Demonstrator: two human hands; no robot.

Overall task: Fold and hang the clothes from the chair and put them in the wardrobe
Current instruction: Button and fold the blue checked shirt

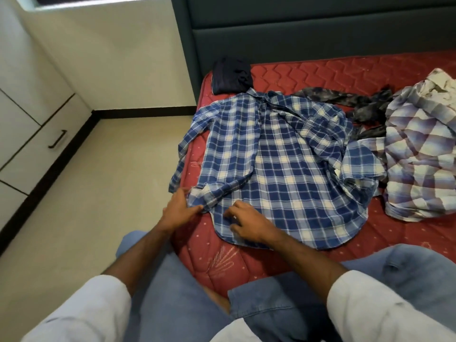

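While I watched through the head camera, a blue-and-white plaid shirt (274,164) lay spread back-up on the red quilted mattress (320,72), collar toward the padded dark headboard (308,33). My left hand (177,211) pinched the cuff of the soft sleeve folded across the hem. My right hand (249,224) rested on the lower hem, fingers loosely bent, grasping nothing. A folded dark garment (232,76) sat just above the collar. To the right lay a crumpled pale plaid shirt (419,154) and a mottled grey cloth (355,102).
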